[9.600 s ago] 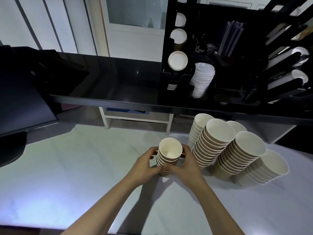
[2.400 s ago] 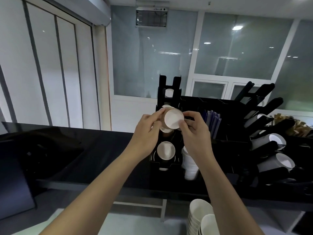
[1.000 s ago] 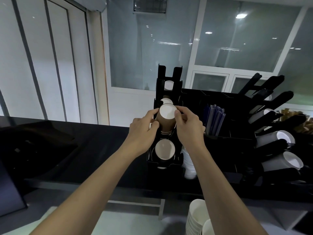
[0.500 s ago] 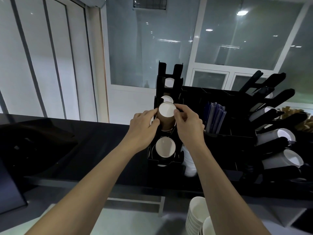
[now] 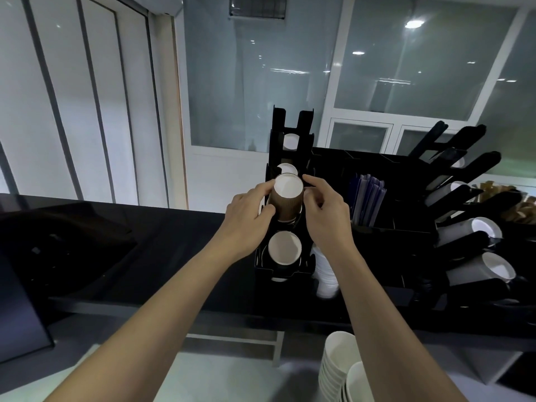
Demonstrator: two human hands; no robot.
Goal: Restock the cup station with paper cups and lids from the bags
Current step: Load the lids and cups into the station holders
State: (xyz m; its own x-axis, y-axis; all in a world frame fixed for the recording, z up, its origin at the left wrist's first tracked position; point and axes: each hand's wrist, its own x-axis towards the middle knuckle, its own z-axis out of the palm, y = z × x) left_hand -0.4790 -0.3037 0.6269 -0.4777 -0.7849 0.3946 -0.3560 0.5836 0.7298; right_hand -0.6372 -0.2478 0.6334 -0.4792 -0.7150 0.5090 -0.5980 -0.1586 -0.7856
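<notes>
both hands (image 5: pixel 285 211) gripping brown cup stack (image 5: pixel 285 201), at black dispenser (image 5: pixel 290 265)

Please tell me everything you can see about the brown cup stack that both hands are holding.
The brown cup stack looks like ribbed brown paper, with its white bottom facing the camera. It lies tilted, going into a middle slot of the black cup dispenser. The left hand grips its left side, the right hand its right.
</notes>
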